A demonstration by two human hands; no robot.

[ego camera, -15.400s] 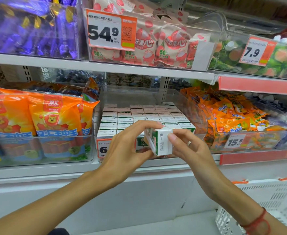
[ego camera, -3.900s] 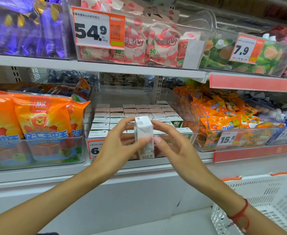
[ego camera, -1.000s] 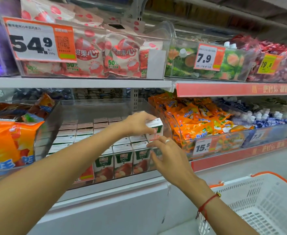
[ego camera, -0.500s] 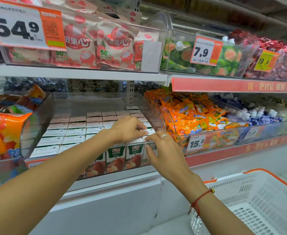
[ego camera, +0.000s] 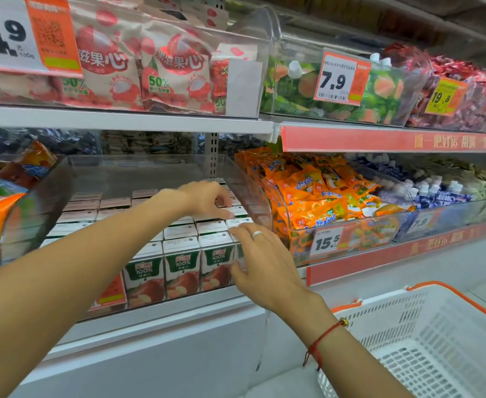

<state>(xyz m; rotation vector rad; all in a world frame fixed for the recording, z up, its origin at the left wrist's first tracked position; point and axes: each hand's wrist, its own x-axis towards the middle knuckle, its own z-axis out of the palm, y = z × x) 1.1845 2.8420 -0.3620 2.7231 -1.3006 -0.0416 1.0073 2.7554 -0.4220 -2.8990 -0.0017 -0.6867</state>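
Small white-and-green juice cartons [ego camera: 181, 265] with apple pictures stand in tight rows inside a clear plastic bin [ego camera: 149, 170] on the lower shelf. My left hand [ego camera: 207, 198] reaches into the bin and its fingertips press on the top of a carton in the rightmost column. My right hand [ego camera: 260, 255], with a ring on one finger, lies with straight fingers over the front right cartons. Its thumb is against the bin's front wall. Neither hand lifts a carton.
A white shopping basket [ego camera: 437, 340] with orange handles sits at the lower right. Orange snack packs [ego camera: 316, 196] fill the neighbouring bin behind a 15.5 price tag [ego camera: 326, 241]. Bags of sweets [ego camera: 175, 67] fill the shelf above. A white cabinet front runs below.
The carton held up in both hands earlier now stands back in the right column. Over the last half second my left hand slid deeper and my right hand settled on the front cartons.
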